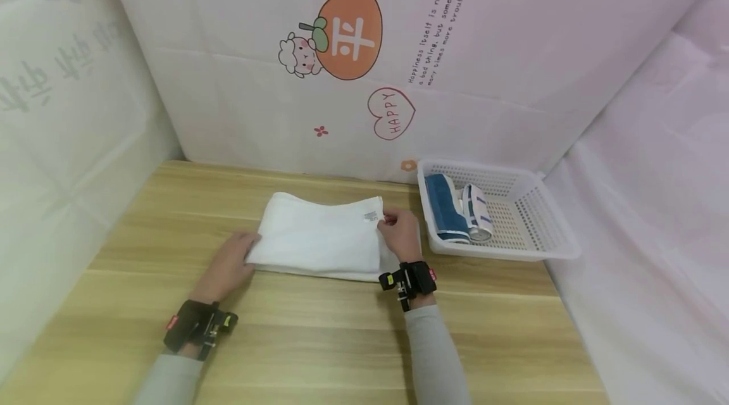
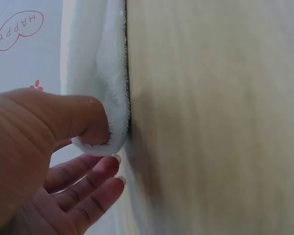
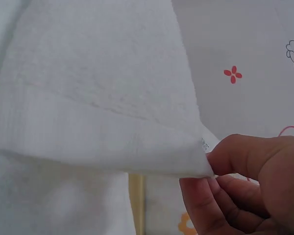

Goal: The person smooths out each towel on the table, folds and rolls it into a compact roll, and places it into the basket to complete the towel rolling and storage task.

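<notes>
A white towel (image 1: 319,234), folded into layers, lies on the wooden table, with a small printed label near its upper right corner. At its left end my left hand (image 1: 230,262) holds the folded edge. The left wrist view shows the thumb (image 2: 88,117) tucked into the fold and the other fingers beneath it. My right hand (image 1: 400,234) pinches the top layer's right corner between thumb and fingers. In the right wrist view that towel layer (image 3: 103,132) hangs lifted from the pinch, above a lower layer.
A white plastic basket (image 1: 512,253) stands at the back right, close to my right hand. Inside it, on the left, are a rolled blue towel (image 1: 447,209) and a rolled white towel with blue stripes (image 1: 477,212). A printed cloth wall (image 1: 256,107) rises behind the table (image 1: 319,342).
</notes>
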Demonstrator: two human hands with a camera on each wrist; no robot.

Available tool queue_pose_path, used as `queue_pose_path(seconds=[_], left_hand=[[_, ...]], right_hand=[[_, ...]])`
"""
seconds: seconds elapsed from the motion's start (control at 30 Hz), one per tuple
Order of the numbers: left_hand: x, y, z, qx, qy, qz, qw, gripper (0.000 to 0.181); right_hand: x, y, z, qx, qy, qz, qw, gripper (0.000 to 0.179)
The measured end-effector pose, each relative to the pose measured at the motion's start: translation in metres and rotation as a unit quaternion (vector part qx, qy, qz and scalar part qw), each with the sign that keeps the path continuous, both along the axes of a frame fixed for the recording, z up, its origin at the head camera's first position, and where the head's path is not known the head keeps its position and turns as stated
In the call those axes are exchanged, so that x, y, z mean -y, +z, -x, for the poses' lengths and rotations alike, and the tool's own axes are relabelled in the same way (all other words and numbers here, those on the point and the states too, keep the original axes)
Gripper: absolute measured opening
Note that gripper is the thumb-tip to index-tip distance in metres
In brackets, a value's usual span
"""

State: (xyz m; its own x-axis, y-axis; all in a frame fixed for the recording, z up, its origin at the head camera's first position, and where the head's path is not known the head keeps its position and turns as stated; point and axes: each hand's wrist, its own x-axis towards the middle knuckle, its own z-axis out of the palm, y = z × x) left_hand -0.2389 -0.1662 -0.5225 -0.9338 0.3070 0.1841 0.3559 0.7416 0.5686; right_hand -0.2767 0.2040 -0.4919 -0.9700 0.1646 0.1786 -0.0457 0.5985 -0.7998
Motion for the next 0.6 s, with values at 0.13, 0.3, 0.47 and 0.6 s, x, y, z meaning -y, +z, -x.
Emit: queue_pose_path(seconds=[0.13,0.3,0.47,0.6], left_hand=[[-0.004,0.003,-0.001,-0.015,-0.006,0.010,0.9998,0.054],[-0.017,0.003,-0.003,0.006,-0.011,0.025,0.9996,0.056],[-0.027,0.002,-0.001,0.024,0.002,0.006,0.9997,0.059],[-0.031,0.004,0.001,0.038,0.021,-0.006,0.9990,0.055]], right_hand=[[-0.011,0.008,-0.001,-0.005,-0.028,0.002,0.9996,0.029],[-0.021,-0.008,-0.002,0.048,-0.029,-0.009,0.9984,0.032],[-0.024,-0.037,-0.013,0.113,-0.017,-0.023,0.9932,0.049],[-0.024,-0.037,-0.024,0.108,-0.012,-0.015,0.9940,0.052]])
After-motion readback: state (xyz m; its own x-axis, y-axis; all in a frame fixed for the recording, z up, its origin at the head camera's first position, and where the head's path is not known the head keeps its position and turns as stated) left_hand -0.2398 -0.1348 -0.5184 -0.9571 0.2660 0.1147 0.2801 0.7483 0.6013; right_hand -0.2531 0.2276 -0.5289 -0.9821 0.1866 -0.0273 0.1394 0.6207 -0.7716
